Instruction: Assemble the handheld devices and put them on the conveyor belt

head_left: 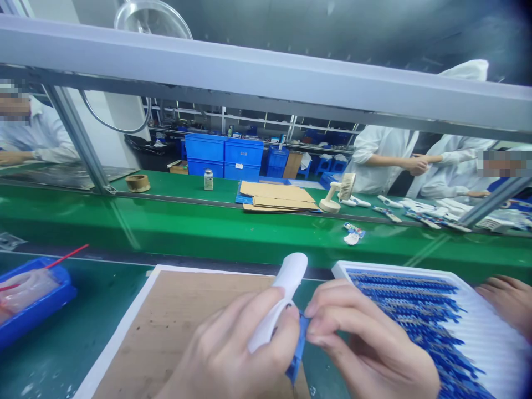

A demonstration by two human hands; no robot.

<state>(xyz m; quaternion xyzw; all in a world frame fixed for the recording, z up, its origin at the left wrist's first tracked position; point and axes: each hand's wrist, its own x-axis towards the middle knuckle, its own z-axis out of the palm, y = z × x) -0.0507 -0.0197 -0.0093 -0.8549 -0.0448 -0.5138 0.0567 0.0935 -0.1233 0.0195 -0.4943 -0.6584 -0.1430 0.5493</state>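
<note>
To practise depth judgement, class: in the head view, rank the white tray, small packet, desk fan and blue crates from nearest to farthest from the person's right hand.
From the right hand:
1. white tray: just to the right, beside the hand.
2. small packet: straight ahead on the green belt.
3. desk fan: farther ahead, past the metal rail.
4. blue crates: farthest, beyond the far bench, to the left.

Head-worn view — looking forward, down, close above the hands point(366, 343).

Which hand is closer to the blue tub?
Left. The left hand is to the right of the blue tub, not touching it. The right hand is farther right, past the left hand.
</note>
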